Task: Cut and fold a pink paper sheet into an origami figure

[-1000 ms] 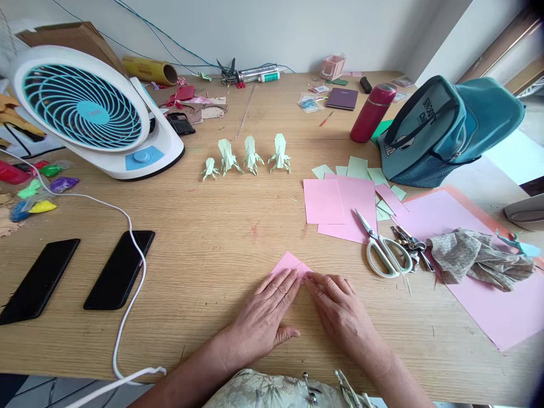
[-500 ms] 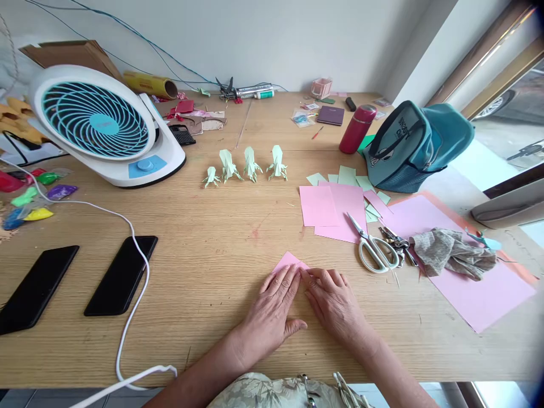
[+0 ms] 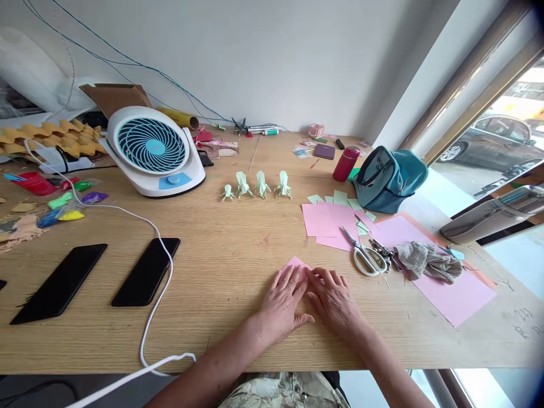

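A small piece of folded pink paper (image 3: 296,262) lies on the wooden table in front of me, mostly covered by my fingers. My left hand (image 3: 285,306) rests on it with fingers stretched flat and the thumb out to the side. At the paper's right edge, my right hand (image 3: 335,300) has its fingers bent and the index fingertip pressed down close to the left fingers. Its thumb is tucked below, and the exact grip is partly hidden. Beyond the hands, several pale green folded-paper figures (image 3: 260,185) stand in a row.
Pink sheets (image 3: 319,220), scissors (image 3: 369,258), keys (image 3: 385,250) and a grey cloth (image 3: 429,262) lie to the right. Farther back are a red flask (image 3: 346,164) and a teal bag (image 3: 389,180). Leftward are a fan (image 3: 155,150), two black phones (image 3: 147,272) and a white cable (image 3: 170,272).
The camera view has tilted up and pulled back, so more wall and window show. Both hands stay on the pink paper in nearly the same pose.
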### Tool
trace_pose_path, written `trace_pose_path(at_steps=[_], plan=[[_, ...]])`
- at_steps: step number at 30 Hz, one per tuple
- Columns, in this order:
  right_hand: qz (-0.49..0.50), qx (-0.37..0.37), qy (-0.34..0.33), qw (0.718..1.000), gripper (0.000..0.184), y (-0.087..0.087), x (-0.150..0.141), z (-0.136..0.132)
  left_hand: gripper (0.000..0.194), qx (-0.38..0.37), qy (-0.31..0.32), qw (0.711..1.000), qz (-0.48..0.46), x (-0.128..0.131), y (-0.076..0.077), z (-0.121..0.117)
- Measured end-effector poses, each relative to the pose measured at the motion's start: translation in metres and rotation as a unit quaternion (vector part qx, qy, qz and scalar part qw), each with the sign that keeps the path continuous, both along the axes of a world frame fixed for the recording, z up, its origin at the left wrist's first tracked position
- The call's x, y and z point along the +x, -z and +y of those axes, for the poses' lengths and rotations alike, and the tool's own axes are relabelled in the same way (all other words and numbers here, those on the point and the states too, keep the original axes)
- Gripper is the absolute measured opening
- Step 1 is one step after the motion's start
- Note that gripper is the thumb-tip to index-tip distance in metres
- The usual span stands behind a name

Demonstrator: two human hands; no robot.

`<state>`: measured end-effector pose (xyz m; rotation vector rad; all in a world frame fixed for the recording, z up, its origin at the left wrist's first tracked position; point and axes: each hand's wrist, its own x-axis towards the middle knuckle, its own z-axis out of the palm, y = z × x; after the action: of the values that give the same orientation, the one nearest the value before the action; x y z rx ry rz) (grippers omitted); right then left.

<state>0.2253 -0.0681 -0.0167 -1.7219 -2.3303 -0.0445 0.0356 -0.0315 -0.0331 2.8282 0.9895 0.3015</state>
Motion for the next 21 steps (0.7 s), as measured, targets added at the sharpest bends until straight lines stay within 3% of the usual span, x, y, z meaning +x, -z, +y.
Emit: trace_pose_path(at_steps=[4, 7, 9, 10, 14, 18, 21], plan=[[-0.012, 0.005, 0.016, 1.0, 0.047, -0.001, -0.002, 0.002, 0.081, -0.066, 0.003, 0.998, -0.007, 0.001, -0.003, 0.0], [-0.026, 0.006, 0.008, 1.0, 0.046, -0.001, -0.003, 0.003, 0.076, -0.149, 0.024, 0.986, -0.071, -0.007, -0.013, 0.014], [-0.032, 0.006, 0.001, 0.999, 0.045, -0.001, -0.004, 0.002, 0.056, -0.253, 0.052, 0.957, -0.136, -0.019, -0.024, 0.036], [-0.035, 0.007, -0.002, 0.999, 0.045, -0.001, -0.004, 0.001, 0.047, -0.266, 0.05, 0.951, -0.151, -0.026, -0.029, 0.05], [-0.036, 0.012, -0.003, 0.999, 0.046, -0.002, -0.009, -0.004, 0.046, -0.242, -0.031, 0.945, -0.217, -0.039, -0.049, 0.113], [-0.018, 0.015, 0.012, 1.0, 0.045, -0.003, -0.015, -0.008, 0.034, -0.205, -0.083, 0.941, -0.258, -0.003, -0.058, 0.152], [0.012, 0.014, 0.034, 0.999, 0.047, -0.001, -0.014, -0.007, 0.031, -0.18, -0.09, 0.945, -0.259, 0.035, -0.056, 0.155]])
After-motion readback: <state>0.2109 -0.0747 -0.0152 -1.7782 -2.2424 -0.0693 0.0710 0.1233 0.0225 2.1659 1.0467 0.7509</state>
